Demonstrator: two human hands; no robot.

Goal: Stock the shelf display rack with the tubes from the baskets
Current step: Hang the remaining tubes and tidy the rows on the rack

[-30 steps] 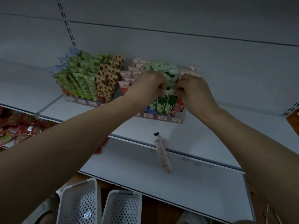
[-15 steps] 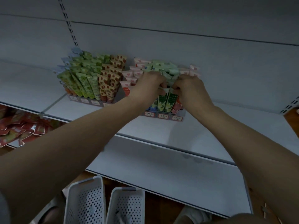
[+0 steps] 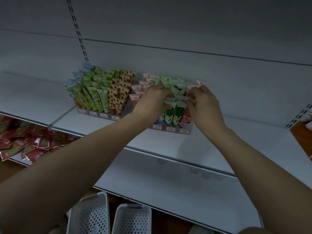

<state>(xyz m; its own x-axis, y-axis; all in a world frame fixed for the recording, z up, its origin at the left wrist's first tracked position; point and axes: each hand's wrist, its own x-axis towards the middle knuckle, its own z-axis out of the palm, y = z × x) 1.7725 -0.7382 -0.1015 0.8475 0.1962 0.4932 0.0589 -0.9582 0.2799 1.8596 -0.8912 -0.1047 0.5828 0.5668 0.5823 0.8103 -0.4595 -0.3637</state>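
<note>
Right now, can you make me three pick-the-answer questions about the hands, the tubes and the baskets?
1. Where are both hands?
A. in the baskets
B. at the right display rack
C. on the red packets

2. How many white baskets show at the bottom?
A. two
B. four
C. none

3. How do the front dark green tubes stand?
A. lying flat
B. upright in the rack
C. hanging from hooks

Answers:
B: left hand and right hand meet at the right display rack.
A: one white basket beside another.
B: the dark green tubes stand upright.
</note>
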